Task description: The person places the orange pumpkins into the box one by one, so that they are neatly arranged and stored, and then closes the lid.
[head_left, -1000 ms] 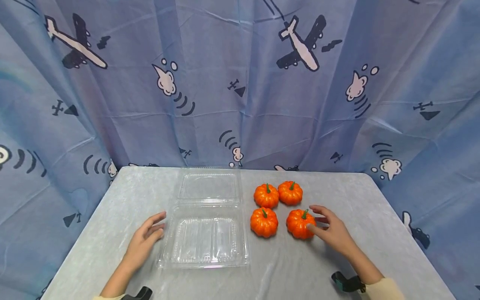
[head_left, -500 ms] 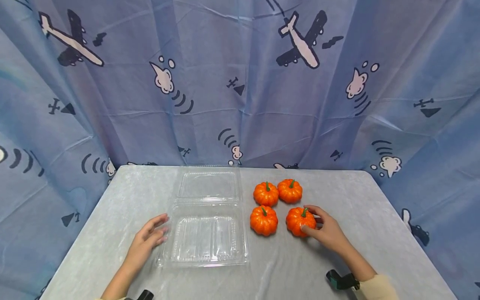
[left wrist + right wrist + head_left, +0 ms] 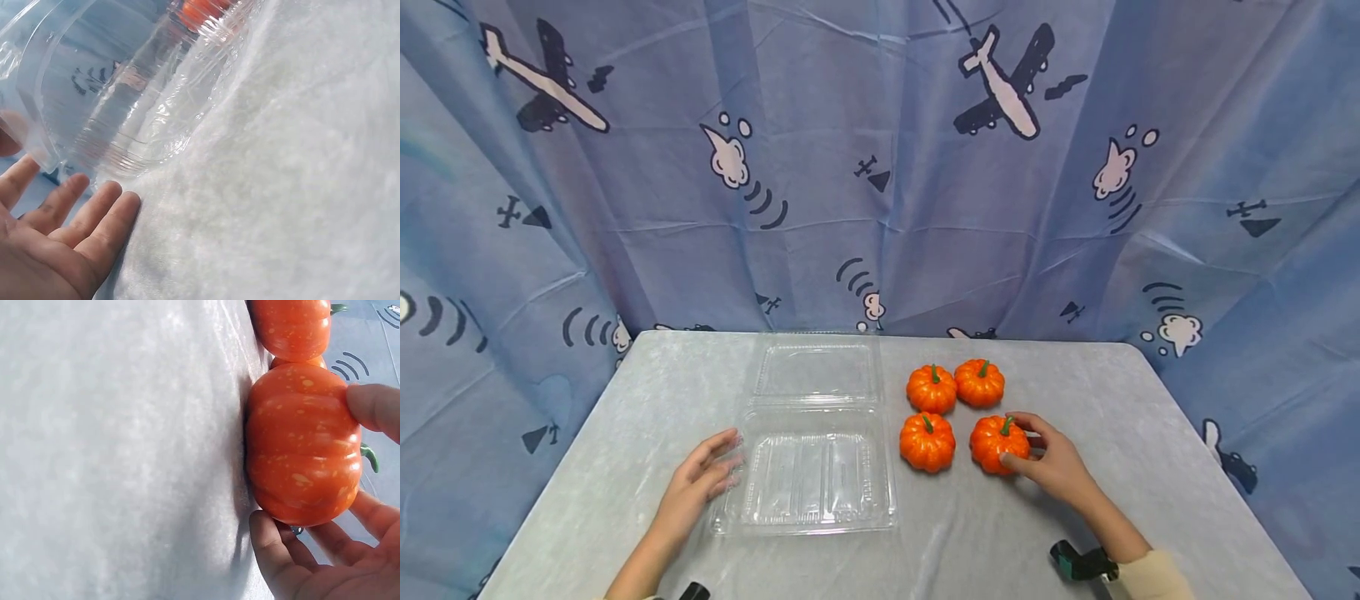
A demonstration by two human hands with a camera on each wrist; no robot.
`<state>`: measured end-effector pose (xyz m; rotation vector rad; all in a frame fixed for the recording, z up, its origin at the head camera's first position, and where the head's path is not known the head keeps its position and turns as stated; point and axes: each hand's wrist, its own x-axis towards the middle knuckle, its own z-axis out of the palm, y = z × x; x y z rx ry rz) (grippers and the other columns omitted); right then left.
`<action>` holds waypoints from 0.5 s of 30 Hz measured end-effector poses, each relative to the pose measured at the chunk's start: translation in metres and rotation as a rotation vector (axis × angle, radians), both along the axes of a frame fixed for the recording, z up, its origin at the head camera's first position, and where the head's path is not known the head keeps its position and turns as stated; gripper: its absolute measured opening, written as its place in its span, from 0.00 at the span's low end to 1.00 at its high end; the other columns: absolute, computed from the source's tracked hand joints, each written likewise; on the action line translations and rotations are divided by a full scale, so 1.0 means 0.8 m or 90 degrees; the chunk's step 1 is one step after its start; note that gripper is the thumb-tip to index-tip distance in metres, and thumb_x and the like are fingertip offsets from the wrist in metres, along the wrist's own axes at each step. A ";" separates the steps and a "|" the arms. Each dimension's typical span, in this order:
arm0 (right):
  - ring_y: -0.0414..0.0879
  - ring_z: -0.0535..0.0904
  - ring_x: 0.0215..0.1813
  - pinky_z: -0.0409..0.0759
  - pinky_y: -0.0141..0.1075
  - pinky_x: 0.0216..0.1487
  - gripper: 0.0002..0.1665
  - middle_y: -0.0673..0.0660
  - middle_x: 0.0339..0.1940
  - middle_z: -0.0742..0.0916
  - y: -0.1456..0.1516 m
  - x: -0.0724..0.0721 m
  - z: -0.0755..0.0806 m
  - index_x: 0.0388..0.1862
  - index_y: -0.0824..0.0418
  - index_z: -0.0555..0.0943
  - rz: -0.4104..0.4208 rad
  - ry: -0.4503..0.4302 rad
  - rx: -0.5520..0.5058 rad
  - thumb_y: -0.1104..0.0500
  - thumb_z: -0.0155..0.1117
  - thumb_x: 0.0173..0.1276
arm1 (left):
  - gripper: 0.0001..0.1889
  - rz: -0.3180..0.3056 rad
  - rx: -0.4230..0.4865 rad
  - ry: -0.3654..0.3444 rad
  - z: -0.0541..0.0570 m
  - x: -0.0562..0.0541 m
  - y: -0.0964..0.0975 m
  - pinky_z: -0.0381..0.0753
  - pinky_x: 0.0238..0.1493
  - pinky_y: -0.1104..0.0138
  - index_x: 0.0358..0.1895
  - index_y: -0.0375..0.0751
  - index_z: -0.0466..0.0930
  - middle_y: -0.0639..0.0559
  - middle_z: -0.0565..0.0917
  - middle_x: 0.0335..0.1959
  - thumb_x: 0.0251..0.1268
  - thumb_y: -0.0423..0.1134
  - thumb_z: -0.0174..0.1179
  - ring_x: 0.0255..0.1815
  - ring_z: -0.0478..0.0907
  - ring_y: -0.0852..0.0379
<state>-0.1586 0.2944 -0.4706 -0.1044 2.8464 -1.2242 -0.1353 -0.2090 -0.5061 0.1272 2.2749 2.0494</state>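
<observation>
just left of the clear plastic clamshell container (image 3: 808, 475), right beside it with the left hand (image 3: 688, 489), loosely extended and grasping nothing; perhaps touching the see-through plastic, hard to tell. opened already, with the lid (image 3: 816, 372) laid back on the container's far side. right of the container, on the cloth-covered table (image 3: 1060, 375): front-left pumpkin (image 3: 927, 442), back-left pumpkin (image 3: 932, 389), back-right pumpkin (image 3: 980, 383), all untouched. farthest right of the container, grasping the front-right pumpkin (image 3: 995, 445) with the right hand (image 3: 1054, 467), apparently not lifted yet. by judgement, an early stage: opening done and one grasp made; all four pumpkins outside the container, lid not closed.
</observation>
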 end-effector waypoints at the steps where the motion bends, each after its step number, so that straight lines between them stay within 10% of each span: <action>1: 0.56 0.79 0.51 0.80 0.36 0.43 0.36 0.67 0.62 0.77 0.000 0.000 0.001 0.65 0.61 0.71 0.000 -0.001 -0.001 0.53 0.72 0.59 | 0.24 -0.003 0.002 -0.002 0.000 0.000 0.000 0.81 0.51 0.71 0.70 0.33 0.59 0.31 0.64 0.69 0.73 0.32 0.45 0.55 0.77 0.68; 15: 0.60 0.77 0.52 0.81 0.40 0.46 0.38 0.68 0.63 0.77 -0.001 -0.002 0.017 0.66 0.61 0.71 -0.003 0.014 -0.011 0.52 0.72 0.59 | 0.25 0.000 0.023 -0.009 0.002 0.001 0.003 0.81 0.51 0.71 0.71 0.32 0.58 0.30 0.64 0.69 0.72 0.30 0.44 0.55 0.77 0.67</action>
